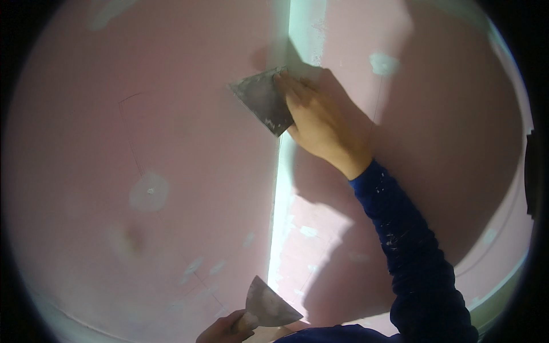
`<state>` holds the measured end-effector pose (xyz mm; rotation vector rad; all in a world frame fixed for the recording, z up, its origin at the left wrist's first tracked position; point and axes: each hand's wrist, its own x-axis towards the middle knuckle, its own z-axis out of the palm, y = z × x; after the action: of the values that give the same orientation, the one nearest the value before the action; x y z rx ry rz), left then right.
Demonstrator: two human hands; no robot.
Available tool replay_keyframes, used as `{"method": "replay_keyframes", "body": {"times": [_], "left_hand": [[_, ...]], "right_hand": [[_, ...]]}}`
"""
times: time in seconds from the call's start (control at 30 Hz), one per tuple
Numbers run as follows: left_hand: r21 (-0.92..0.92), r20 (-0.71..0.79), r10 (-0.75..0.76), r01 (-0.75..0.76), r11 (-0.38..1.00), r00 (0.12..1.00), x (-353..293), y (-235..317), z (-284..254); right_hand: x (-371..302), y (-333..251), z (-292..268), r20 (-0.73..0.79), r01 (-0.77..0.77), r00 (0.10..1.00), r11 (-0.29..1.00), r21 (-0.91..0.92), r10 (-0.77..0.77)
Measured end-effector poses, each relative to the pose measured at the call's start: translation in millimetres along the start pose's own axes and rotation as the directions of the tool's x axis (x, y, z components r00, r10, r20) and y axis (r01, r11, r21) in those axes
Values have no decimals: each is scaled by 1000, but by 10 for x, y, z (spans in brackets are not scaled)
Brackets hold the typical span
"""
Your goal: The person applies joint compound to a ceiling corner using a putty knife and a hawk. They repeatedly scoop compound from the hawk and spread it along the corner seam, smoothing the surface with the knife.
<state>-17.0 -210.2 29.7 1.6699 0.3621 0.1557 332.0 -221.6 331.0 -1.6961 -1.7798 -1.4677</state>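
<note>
My right hand point(327, 123) is closed on a wide putty knife point(258, 98), whose handle is hidden by the fingers. The broad grey blade lies at or close to the inside corner point(278, 200) between two pink plasterboard walls, slanting over the left one. A pale strip of joint compound runs down that corner. Low in the picture my left hand point(220, 330) grips the handle of a second putty knife point(272, 304). Its flared blade points up and to the right, with whitish compound smeared on it.
The left pink wall point(74, 137) carries a round compound patch point(150, 192) and pencil lines. Another patch point(384, 64) marks the right wall. Strong light throws my arm's dark shadow point(452, 154) across that side. A black object point(530, 174) shows at the right rim.
</note>
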Motion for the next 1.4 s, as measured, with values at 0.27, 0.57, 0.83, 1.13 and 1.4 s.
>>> {"method": "replay_keyframes", "body": {"times": [0.27,0.57,0.83,1.13,1.4], "left_hand": [[-188,-158,-360,330,925,919,9,-320,387],[-150,-199,-327,301,942,924,1,-212,490],[-200,-161,-256,222,954,953,48,-419,392],[-164,-188,-200,170,972,962,-10,-488,423],[-167,-220,-242,208,964,945,-140,-549,486]], "right_hand": [[-478,-118,506,-45,13,999,996,85,-10],[-1030,-366,859,-103,-48,992,978,204,70],[-702,-273,383,-282,-46,937,873,485,207],[1169,842,-579,-377,-175,913,984,-22,154],[1318,871,-691,-340,-22,938,967,-253,-68]]}}
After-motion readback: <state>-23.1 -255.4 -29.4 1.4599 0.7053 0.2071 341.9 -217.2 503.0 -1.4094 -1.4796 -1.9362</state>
